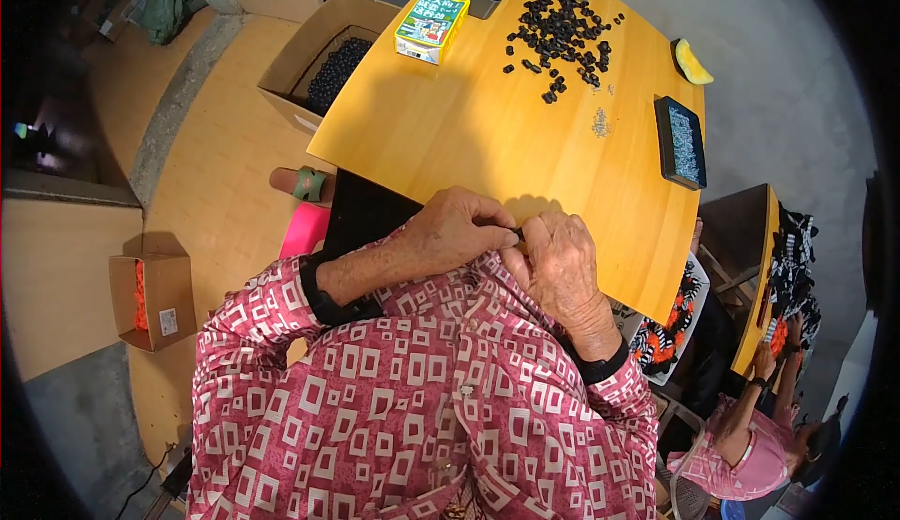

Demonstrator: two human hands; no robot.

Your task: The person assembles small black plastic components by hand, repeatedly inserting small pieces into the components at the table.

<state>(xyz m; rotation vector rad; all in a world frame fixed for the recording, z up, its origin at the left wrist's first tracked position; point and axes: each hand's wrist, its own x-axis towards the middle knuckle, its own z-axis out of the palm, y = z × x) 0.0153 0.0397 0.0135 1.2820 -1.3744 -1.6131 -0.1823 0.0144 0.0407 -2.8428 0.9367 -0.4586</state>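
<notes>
Pink shirt with white squares (403, 379), your own, fills the near ground. Past it, by the near edge of the table (403, 126), your left hand (457, 227) and right hand (561, 256) meet. Small dark piece (518, 234) sits between them, mostly covered; full shape unreadable. Your left thumb and forefinger look clamped on it. Your right fingers curl in at its other side; cannot tell whether they grip or merely brace.

Handling, by judgement: light, probably stiff plastic if it is kin to the loose black pieces (562, 28) strewn over the far part of the table. Not fragile, you'd expect, but perhaps slick, and small enough to slip from a slack pinch. Take it by opposite sides of the body, thumb against forefinger, leaving the end toward your right hand uncovered.

Small pale bits (600, 123) lie just nearer you than the black scatter; similar-looking ones fill the black tray (682, 142) at the table's right edge. Likely metal, thin, easily flicked away: lift them singly, with fingertips.
</notes>
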